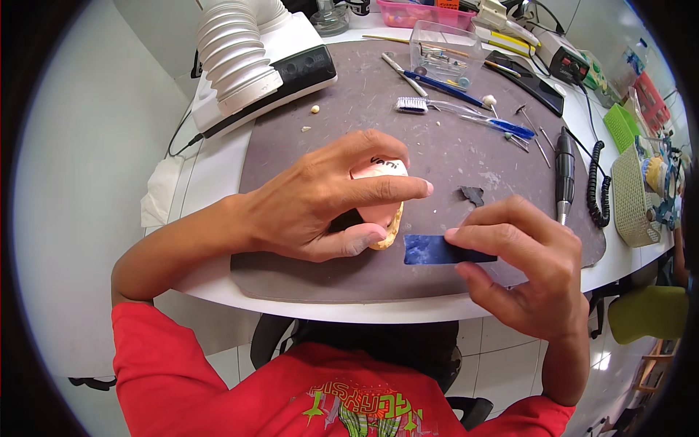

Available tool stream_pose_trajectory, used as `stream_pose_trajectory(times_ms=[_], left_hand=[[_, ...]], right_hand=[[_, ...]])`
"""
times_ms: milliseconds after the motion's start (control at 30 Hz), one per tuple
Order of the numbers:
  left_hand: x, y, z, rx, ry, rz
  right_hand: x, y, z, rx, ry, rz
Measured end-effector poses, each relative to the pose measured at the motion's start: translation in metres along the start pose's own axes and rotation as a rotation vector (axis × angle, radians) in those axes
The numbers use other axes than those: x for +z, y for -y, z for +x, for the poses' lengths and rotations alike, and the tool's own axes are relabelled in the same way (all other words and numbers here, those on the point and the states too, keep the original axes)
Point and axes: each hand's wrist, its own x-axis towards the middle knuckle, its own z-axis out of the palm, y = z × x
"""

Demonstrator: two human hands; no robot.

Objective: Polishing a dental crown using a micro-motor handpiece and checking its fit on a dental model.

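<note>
A dental cast [378, 212], with a pinkish base and a yellow rim, rests on the mat in front of me. My left hand [317, 191] is closed round it, fingers over its top and thumb along its near side; handwriting marks the far part. To the right, my right hand [528, 262] pinches a thin dark blue strip [428, 250] between thumb and fingers. The strip's free end points left, a short way from the cast, with whitish smudges on it. Just beyond the right fingers lies a torn black scrap [472, 195].
The brown mat [328, 280] carries a toothbrush [412, 105], several thin tools and a clear plastic box [445, 58]. A black corded handpiece [565, 171] lies at the right, near a woven basket [633, 188]. A white machine with a ribbed hose [237, 54] stands back left.
</note>
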Motion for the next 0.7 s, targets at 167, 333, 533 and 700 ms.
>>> stream_pose_trajectory(times_ms=[167, 333, 533, 700], left_hand=[[0.004, 0.001, 0.0, 0.029, -0.02, -0.097], [0.002, 0.0, 0.001, 0.014, -0.015, -0.159], [0.001, 0.004, 0.0, 0.035, 0.0, -0.15], [0.002, 0.005, 0.001, 0.035, 0.005, -0.152]], right_hand=[[0.008, -0.001, -0.001, -0.014, 0.022, 0.017], [0.012, 0.0, 0.002, -0.031, 0.047, 0.022], [0.015, -0.001, 0.007, -0.071, 0.056, -0.01], [0.016, -0.003, 0.009, -0.085, 0.045, -0.018]])
